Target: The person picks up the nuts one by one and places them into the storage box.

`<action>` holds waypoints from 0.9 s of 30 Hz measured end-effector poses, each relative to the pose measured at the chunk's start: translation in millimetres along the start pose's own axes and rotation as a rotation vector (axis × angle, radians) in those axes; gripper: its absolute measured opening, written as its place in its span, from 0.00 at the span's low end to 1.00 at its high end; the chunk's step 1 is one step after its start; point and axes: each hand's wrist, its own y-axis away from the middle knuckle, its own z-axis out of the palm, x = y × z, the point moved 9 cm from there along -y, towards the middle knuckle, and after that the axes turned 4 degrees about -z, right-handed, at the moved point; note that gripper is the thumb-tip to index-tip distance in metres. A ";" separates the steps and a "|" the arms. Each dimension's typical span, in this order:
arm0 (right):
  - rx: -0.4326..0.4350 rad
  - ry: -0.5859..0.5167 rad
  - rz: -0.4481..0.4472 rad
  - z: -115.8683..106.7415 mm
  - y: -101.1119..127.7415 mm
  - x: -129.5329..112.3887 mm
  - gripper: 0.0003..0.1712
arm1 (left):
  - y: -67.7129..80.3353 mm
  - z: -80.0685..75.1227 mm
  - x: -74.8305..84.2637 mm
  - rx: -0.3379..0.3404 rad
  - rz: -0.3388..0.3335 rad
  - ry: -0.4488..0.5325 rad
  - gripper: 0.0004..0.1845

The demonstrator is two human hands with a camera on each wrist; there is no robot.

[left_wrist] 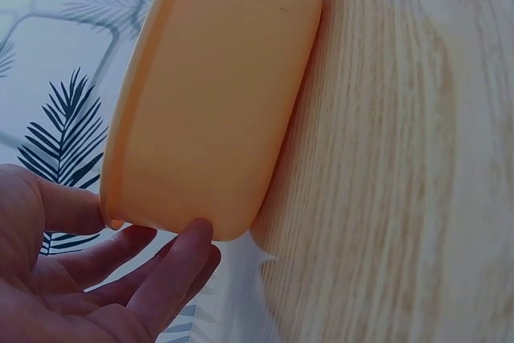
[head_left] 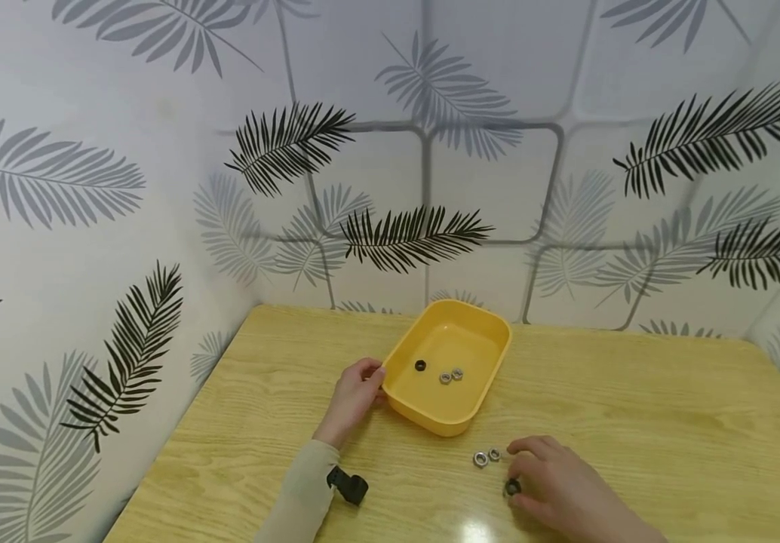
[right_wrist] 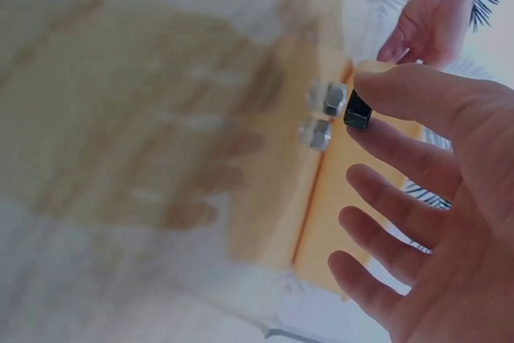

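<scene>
Nuts were the items in hand: a black nut (head_left: pixel 513 487) lay on the wooden table (head_left: pixel 634 422) under the fingertips of the right hand (head_left: pixel 556 486), and the right wrist view showed it pinched between thumb and index finger, the other fingers spread and relaxed. Two silver nuts (head_left: pixel 486 457) lay touching each other on the table just beside that hand, between it and the yellow tray (head_left: pixel 478 392). Inside the tray were another black nut (head_left: pixel 420 366) and a pair of silver nuts (head_left: pixel 451 375), close together near the middle of the floor. The left hand (head_left: pixel 356 400) steadied the tray at its near left corner, thumb on the rim and fingers curled against the outer wall, as the left wrist view confirmed. The nuts appeared small, rigid and dense for their size, probably metal with smooth faces, so they were judged likely to slide or roll on the polished wood if nudged. A fingertip pinch across opposite flats was judged the secure hold. The tray looked like light, thin plastic, liable to shift unless braced at the rim.
</scene>
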 end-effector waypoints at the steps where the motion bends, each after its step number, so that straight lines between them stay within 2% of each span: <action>1: 0.005 -0.002 0.004 -2.0 0.1 0.8 0.14 | 0.4 0.1 0.5 0.000 0.000 -0.002 0.16; 8: 0.001 -0.034 0.079 -17.2 -1.0 11.6 0.13 | 5.8 1.5 6.8 -0.011 0.000 0.001 0.16; 13: 0.013 0.008 0.113 -30.4 -4.7 17.2 0.13 | 4.5 1.9 6.3 -0.017 0.002 0.012 0.16; 22: 0.106 0.059 0.107 -57.9 -9.6 21.1 0.15 | 3.2 1.0 5.9 -0.018 -0.002 0.022 0.16; 27: 0.110 0.044 0.115 -63.0 -13.9 22.7 0.14 | 3.2 0.1 6.6 -0.003 -0.013 0.024 0.15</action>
